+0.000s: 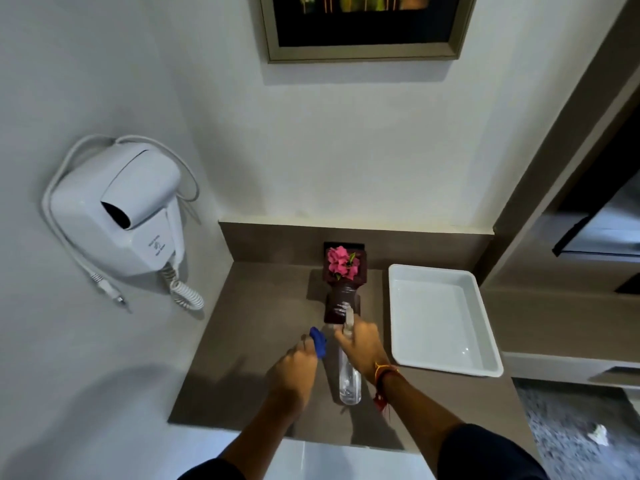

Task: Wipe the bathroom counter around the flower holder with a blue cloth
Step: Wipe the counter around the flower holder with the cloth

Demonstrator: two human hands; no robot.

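Note:
A dark brown flower holder (342, 296) with pink flowers (342, 262) stands near the back of the grey-brown counter (256, 323). My left hand (294, 370) is closed on a blue cloth (319, 341), which pokes out just left of the holder's base. My right hand (362, 344) grips a clear spray bottle (349, 379), its nozzle pointing toward the holder's front. Both hands hover just above the counter in front of the holder.
A white rectangular tray (441, 317) sits on the counter to the right of the holder. A white wall-mounted hair dryer (121, 216) with a coiled cord hangs on the left wall. A framed picture (363, 26) hangs above. A wooden frame rises at the right.

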